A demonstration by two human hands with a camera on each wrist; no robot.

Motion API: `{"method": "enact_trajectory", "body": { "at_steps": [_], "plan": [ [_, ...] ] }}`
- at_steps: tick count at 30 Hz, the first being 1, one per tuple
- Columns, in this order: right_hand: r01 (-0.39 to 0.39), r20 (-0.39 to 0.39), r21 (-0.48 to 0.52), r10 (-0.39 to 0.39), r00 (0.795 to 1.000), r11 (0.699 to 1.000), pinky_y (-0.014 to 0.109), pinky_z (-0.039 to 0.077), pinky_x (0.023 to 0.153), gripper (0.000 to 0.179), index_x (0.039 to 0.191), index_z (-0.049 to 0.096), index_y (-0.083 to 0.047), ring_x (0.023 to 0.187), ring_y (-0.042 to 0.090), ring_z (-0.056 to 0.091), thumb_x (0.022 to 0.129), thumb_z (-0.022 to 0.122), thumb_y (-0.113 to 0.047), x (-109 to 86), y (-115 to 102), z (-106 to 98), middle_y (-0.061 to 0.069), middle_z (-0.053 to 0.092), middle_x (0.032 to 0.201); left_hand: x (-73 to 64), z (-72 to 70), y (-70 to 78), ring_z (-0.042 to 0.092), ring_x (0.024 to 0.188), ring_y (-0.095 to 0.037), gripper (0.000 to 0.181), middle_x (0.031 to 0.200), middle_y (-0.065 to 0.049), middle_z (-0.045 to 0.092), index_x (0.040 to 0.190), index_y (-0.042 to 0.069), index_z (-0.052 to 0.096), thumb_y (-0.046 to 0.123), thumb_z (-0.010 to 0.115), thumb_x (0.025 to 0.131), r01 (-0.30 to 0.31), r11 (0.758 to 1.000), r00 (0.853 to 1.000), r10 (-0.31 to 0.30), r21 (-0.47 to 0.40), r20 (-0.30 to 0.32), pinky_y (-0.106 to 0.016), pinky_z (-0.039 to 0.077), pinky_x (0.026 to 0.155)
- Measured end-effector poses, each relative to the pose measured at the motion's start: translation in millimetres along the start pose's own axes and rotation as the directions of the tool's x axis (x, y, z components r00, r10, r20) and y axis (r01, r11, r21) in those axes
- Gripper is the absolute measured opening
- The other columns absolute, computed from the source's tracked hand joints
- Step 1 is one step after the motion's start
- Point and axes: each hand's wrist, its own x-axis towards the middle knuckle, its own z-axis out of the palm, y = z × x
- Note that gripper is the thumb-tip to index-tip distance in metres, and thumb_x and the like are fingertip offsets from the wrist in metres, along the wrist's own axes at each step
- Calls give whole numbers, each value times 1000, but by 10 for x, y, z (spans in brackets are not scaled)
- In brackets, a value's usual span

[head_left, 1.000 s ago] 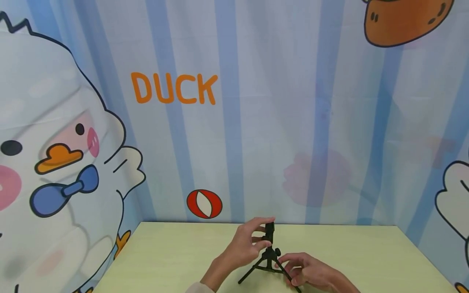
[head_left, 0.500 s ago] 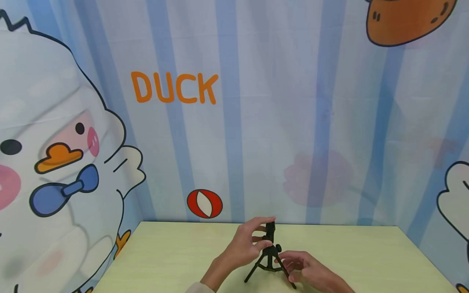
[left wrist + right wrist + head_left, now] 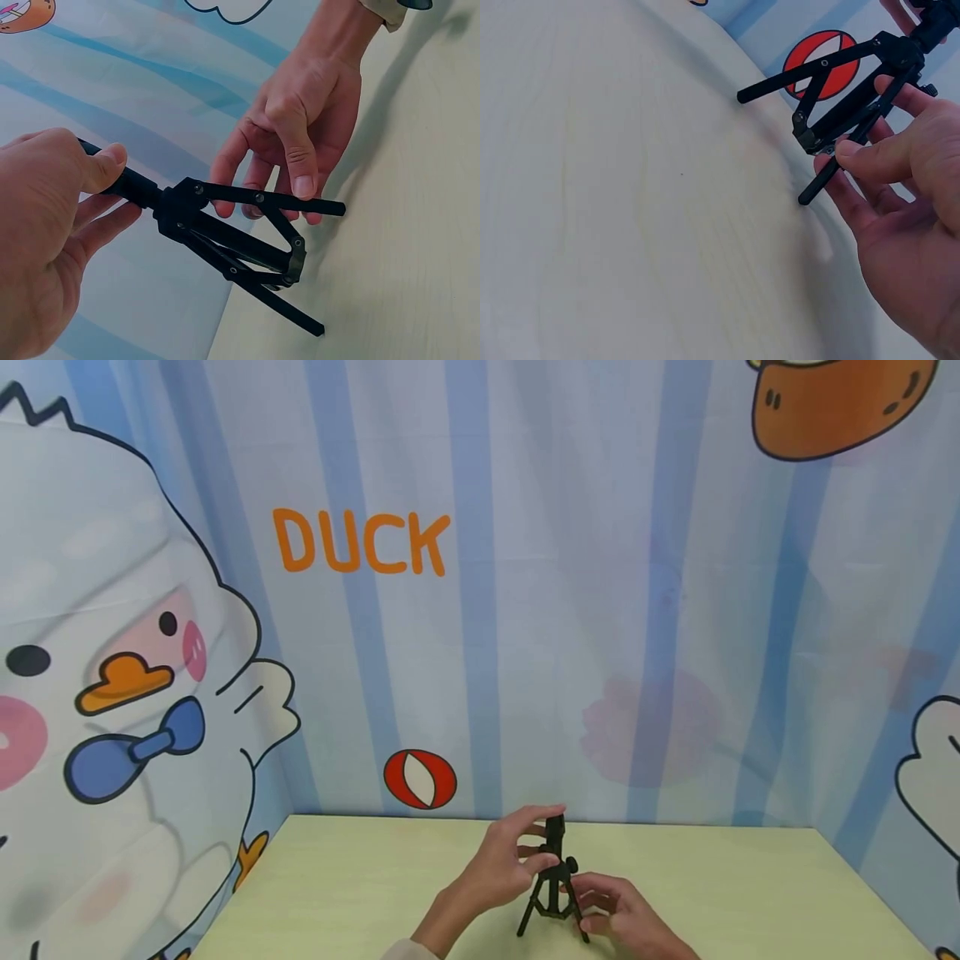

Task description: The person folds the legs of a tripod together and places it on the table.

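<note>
A small black tripod [image 3: 553, 875] stands upright over the table, its legs partly folded in toward the centre column. My left hand [image 3: 495, 864] grips its upper part from the left, thumb and fingers on opposite sides. On the right side, my right hand [image 3: 628, 912] pinches one leg between thumb and fingers. The left wrist view shows the hinged braces of the tripod [image 3: 225, 232] and the thumb of the right hand [image 3: 315, 112] against a leg. In the right wrist view another leg [image 3: 802, 79] points away freely, close above the tabletop.
The pale wooden table [image 3: 360, 877] runs back to a striped blue and white curtain [image 3: 525, 610]. Printed on the curtain are a large white duck [image 3: 112, 568], orange lettering [image 3: 360, 542] and a red ball [image 3: 396, 777].
The tripod's legs have swung inward, so their spread is narrower. My right hand has moved slightly left with the leg it pinches, while the left hand keeps its grip almost in place.
</note>
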Motion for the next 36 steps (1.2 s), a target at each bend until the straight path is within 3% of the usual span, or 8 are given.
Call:
{"method": "enact_trajectory", "body": {
  "at_steps": [8,12,17,24,29,36],
  "plan": [
    [-29,-48,-10,28,998,1000,31,58,88,49,140,53,13,107,18,67,94,67,6,17,2,37,31,59,135,-2,-3,12,64,122,-24,62,150,-5,54,151,21,54,0,72,96,6,1000,1000,-6,12,3,-25,57,91],
    [-7,-24,-32,7,1000,999,30,58,88,47,138,55,13,108,18,66,92,67,8,25,-4,23,25,63,132,-3,-5,10,64,122,-26,61,150,-4,54,151,22,54,0,72,96,14,1000,1000,-14,8,1,-25,57,91],
    [32,21,-120,-30,999,992,27,58,87,40,131,58,14,106,24,68,92,67,8,44,-17,0,32,63,126,5,-12,7,64,123,-25,62,150,-3,54,151,23,54,-1,72,96,20,1000,1000,-20,12,0,-25,57,91],
    [-30,33,-205,38,999,978,26,58,85,36,129,66,6,105,38,69,94,63,11,55,-33,-6,27,65,125,17,-15,-9,64,123,-22,64,151,-4,53,151,22,54,-2,72,95,13,1000,1000,-13,18,1,-25,58,91],
    [-44,38,-204,53,998,978,26,57,86,38,131,66,5,106,37,69,94,64,10,58,-11,-15,27,65,127,17,-17,-13,64,122,-22,64,150,-4,54,151,22,54,-3,72,95,8,1000,1000,-8,7,-4,-25,58,90],
    [72,72,-232,-57,996,970,26,56,88,32,125,68,6,105,25,70,94,67,6,62,40,-29,25,68,119,9,-11,-18,65,121,-22,64,151,-4,53,151,21,54,-3,72,95,4,1000,1000,-4,0,1,-25,58,90]
  ]
}}
